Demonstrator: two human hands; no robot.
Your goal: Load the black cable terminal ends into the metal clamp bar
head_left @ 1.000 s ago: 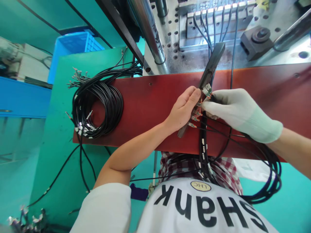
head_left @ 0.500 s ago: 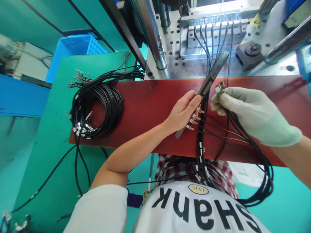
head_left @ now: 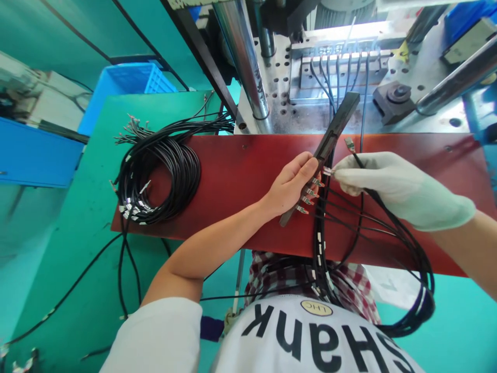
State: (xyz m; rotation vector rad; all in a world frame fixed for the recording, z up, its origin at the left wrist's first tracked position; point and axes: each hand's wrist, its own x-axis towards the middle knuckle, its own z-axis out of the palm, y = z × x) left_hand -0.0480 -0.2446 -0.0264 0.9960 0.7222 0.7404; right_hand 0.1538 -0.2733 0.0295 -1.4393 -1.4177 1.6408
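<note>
My bare left hand (head_left: 292, 184) is closed on a long black fixture bar (head_left: 334, 129) that lies slantwise on the red board (head_left: 240, 176). Several metal cable connectors (head_left: 308, 194) sit in a row along the bar's right side. My gloved right hand (head_left: 399, 189) pinches black cables (head_left: 373, 207) and presses one connector tip (head_left: 328, 171) against the bar next to my left fingers. Another connector (head_left: 349, 143) sticks up above the glove. The cables loop down to the right past the board's edge.
A coil of black cables (head_left: 159, 173) with metal ends lies on the board's left end. Behind the board stands a steel machine bed with a column (head_left: 244, 57), a wired mould block (head_left: 337, 67) and a black clamp (head_left: 396, 98). A blue crate (head_left: 124, 85) sits at back left.
My right hand had lifted away with connectors raised; now it has come back left and down, bringing a connector tip against the bar. My left hand has kept its hold on the bar.
</note>
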